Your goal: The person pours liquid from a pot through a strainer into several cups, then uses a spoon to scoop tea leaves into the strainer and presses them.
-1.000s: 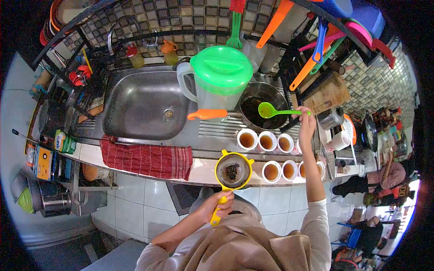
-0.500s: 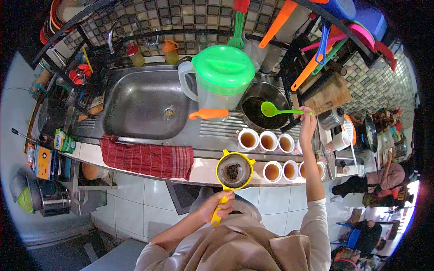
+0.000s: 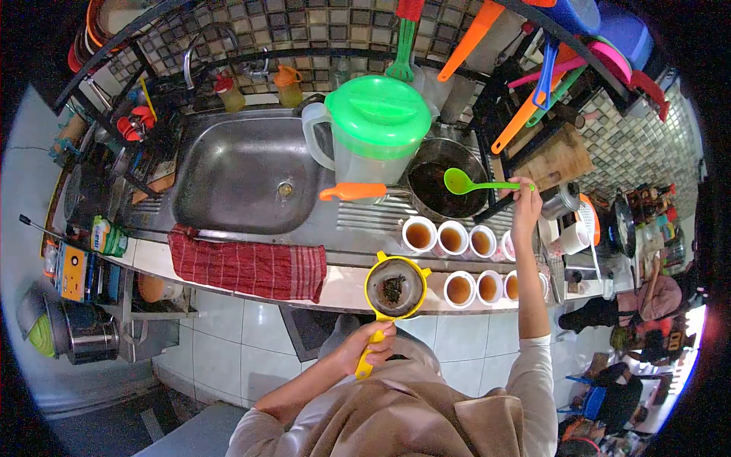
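My left hand (image 3: 366, 349) is wrapped round the handle of a yellow strainer (image 3: 368, 282), whose mesh bowl holds dark wet leaves near the counter's front edge. With my right hand (image 3: 526, 199) I grip the handle end of a green ladle (image 3: 459, 182). The ladle's bowl hovers over a metal saucepan (image 3: 426, 199) with dark liquid and an orange handle (image 3: 352, 192). Two rows of white cups (image 3: 418, 235) with brown liquid stand in front of the saucepan. My right forearm hides part of the rows.
Left of the saucepan stands a jug with a green lid (image 3: 377, 114), beside the steel sink (image 3: 244, 164). A red checked cloth (image 3: 247, 265) lies along the counter edge. Utensils with orange handles (image 3: 514, 122) hang at upper right. A person in dark clothes (image 3: 623, 400) is at far right.
The green ladle and my right hand have shifted slightly to the right over the saucepan. My left hand and the strainer stay in place.
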`<state>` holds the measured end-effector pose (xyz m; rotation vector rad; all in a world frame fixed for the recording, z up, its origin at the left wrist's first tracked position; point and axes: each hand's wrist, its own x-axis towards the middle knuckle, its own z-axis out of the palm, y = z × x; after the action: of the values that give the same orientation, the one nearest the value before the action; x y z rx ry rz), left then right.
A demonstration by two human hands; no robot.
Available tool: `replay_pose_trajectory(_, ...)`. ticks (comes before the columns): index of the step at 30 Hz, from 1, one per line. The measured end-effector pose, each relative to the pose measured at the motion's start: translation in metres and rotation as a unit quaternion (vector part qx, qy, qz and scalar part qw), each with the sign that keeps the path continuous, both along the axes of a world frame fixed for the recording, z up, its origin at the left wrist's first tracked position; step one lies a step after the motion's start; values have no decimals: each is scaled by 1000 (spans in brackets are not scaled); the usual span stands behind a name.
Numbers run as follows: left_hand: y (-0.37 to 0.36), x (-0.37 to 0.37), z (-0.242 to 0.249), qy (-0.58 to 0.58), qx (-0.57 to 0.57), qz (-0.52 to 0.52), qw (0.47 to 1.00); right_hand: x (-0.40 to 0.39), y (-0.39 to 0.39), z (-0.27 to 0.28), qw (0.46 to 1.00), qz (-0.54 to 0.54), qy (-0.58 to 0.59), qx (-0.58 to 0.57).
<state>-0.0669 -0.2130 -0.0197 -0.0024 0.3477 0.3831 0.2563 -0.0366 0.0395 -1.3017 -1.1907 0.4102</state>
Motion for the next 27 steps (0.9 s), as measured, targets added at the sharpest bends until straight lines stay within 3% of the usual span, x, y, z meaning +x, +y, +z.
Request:
replay_pose_trajectory(13,0,0,3,16,-5,4,1000,-23,-27,33,996,39,68,37)
replay_pose_trajectory(17,1,0,7,21,-17,6,1000,-43,-48,46,998,52,33,25)
replay_pose_trajectory(27,1,0,4,19,-1,-2,1000,-83,-96,43,978,133,161,2)
